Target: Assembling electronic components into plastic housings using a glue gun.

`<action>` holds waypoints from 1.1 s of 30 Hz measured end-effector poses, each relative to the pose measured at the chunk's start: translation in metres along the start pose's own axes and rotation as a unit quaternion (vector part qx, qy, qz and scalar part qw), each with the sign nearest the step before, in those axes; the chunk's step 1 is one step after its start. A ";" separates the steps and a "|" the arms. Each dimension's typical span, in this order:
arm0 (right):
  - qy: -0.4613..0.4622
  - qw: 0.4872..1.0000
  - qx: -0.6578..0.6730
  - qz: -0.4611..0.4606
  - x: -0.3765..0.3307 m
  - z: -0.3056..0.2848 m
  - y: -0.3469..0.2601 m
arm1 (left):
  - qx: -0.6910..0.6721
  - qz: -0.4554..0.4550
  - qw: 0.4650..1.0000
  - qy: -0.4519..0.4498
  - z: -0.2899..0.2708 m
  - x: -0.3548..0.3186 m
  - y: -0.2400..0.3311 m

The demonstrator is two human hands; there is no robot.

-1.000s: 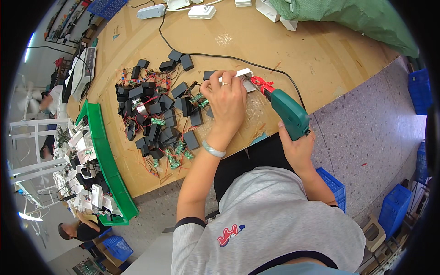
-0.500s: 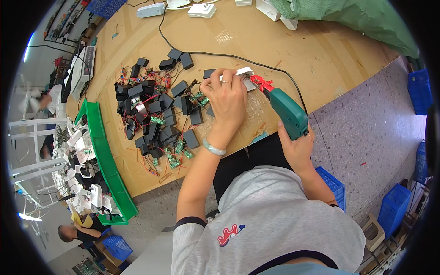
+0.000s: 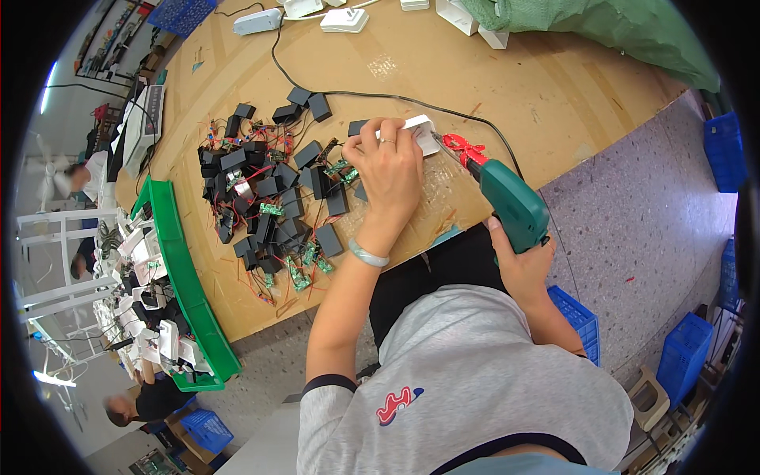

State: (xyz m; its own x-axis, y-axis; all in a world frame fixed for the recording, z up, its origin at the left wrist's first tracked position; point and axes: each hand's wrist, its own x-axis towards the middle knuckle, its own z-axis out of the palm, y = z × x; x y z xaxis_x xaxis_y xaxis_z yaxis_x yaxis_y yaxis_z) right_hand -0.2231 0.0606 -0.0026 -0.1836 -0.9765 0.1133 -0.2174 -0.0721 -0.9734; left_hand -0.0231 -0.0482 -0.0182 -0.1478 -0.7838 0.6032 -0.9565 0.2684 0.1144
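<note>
1. Ahead of you, crumpled green fabric lies on the far right of your brown table.
2. To your right, a blue plastic crate stands near a beige plastic chair.

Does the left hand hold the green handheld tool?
No, the right hand grips the green handheld tool, while the left hand holds a white casing.

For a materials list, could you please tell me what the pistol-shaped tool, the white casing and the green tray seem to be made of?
Pistol-shaped tool: probably hard plastic, satin; its dark-green body looks smooth and moulded. White casing: likely rigid plastic, fairly matte, with an even colour and thin walls. Green tray: apparently plastic, slightly glossy, uniformly coloured along its rim.
</note>
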 end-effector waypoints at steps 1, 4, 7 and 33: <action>-0.003 1.000 0.017 0.020 -0.001 -0.001 0.000 | 0.000 0.001 1.000 0.000 0.000 0.000 0.000; -0.012 1.000 -0.014 -0.001 0.001 -0.003 -0.004 | -0.005 -0.003 1.000 0.000 -0.002 0.000 0.000; -0.019 0.999 -0.028 0.010 0.001 -0.002 -0.004 | 0.000 -0.013 1.000 0.012 -0.002 0.002 0.002; -0.013 0.997 -0.044 -0.055 0.011 0.016 0.011 | -0.005 -0.006 1.000 0.006 -0.002 -0.001 0.001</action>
State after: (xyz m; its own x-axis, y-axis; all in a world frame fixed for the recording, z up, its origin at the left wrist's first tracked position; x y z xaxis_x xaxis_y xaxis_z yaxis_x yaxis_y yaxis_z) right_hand -0.2122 0.0460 -0.0158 -0.1300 -0.9684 0.2130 -0.3187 -0.1626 -0.9338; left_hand -0.0233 -0.0458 -0.0175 -0.1327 -0.7805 0.6110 -0.9557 0.2642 0.1299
